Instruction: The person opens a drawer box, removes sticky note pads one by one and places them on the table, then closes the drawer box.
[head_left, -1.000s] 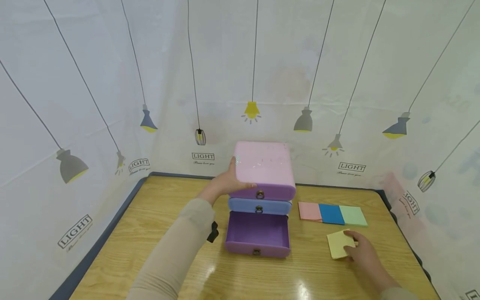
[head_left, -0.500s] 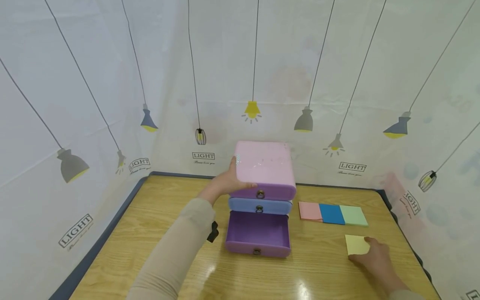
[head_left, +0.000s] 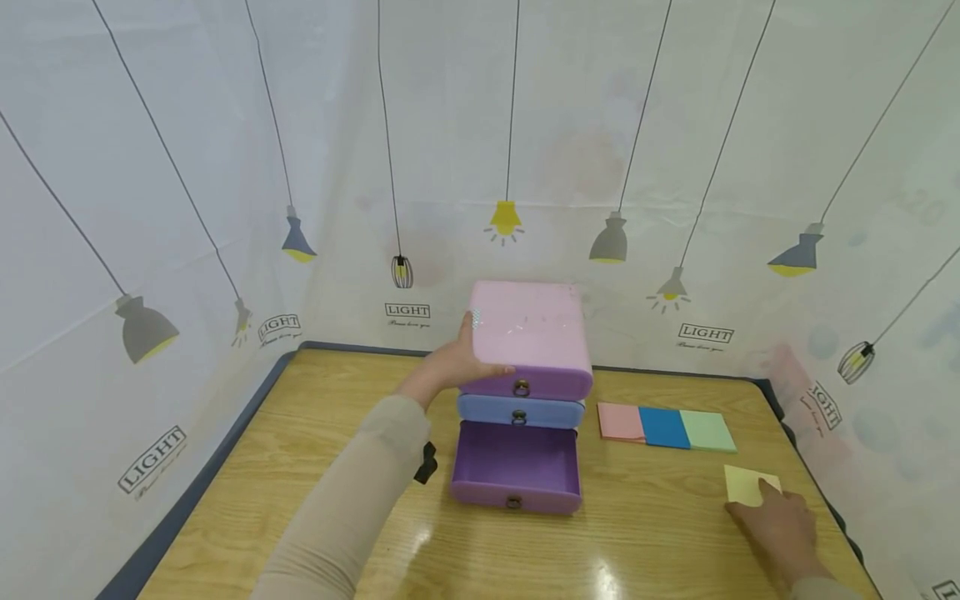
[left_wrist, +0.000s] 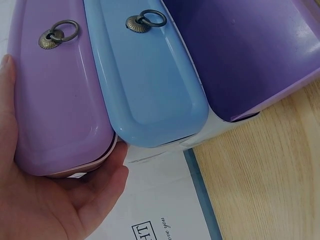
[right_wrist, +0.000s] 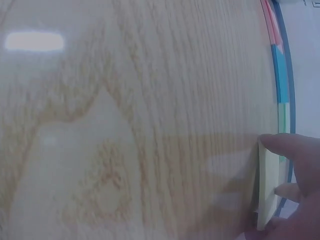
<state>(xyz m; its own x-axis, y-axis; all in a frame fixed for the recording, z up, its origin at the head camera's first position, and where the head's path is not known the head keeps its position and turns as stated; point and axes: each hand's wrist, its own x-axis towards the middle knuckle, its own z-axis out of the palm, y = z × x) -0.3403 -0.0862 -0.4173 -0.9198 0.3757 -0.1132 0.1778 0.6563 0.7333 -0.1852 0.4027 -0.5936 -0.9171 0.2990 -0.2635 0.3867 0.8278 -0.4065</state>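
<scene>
A small desktop drawer cabinet [head_left: 528,325] with a pink top stands near the back of the table. Its bottom purple drawer [head_left: 514,502] is pulled out and bare inside, while the blue drawer [head_left: 487,410] and the upper purple drawer [left_wrist: 62,95] are closed. My left hand [head_left: 452,362] grips the cabinet's upper left side, thumb along the top front edge and fingers curled round the side. At the right, my right hand [head_left: 780,525] holds a yellow sticky note pad [head_left: 741,486] by its edges, low at the table; whether the pad touches the surface I cannot tell.
Pink [head_left: 621,422], blue [head_left: 663,427] and light green sticky note pads [head_left: 707,431] lie in a row right of the cabinet. A printed cloth wall [head_left: 360,167] encloses the wooden table [head_left: 315,417] behind and at both sides.
My right hand has moved to the right with the yellow sticky note pad, from below the blue pad to below and right of the green one. My left hand has stayed on the cabinet.
</scene>
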